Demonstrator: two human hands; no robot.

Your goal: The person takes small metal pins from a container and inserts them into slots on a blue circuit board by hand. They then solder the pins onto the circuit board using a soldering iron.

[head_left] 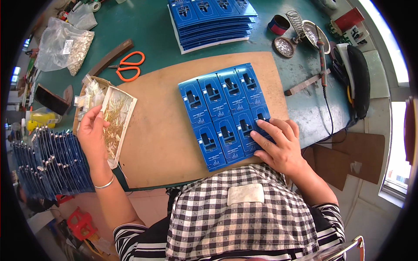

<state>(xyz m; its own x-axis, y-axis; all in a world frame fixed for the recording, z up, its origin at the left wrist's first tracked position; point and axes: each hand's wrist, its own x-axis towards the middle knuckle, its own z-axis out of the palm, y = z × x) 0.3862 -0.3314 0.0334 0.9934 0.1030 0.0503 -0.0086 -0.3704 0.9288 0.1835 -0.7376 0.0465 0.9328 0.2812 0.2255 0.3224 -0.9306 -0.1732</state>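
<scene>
A blue panel of circuit boards [222,108] lies tilted on a brown fibreboard mat [161,130]. My right hand [278,145] rests flat on the panel's lower right corner, fingers spread. My left hand [92,132] reaches into a shallow white tray [126,108] of thin brass pins at the mat's left edge; its fingertips are pinched among the pins, and I cannot tell whether any are held. A silver bangle sits on that wrist.
A stack of blue panels [213,21] lies at the back. Orange scissors [129,65], a bag of small parts [65,45], a rack of upright blue boards [52,163], a soldering iron [322,56] with its coil stand [297,24] and solder tins surround the mat.
</scene>
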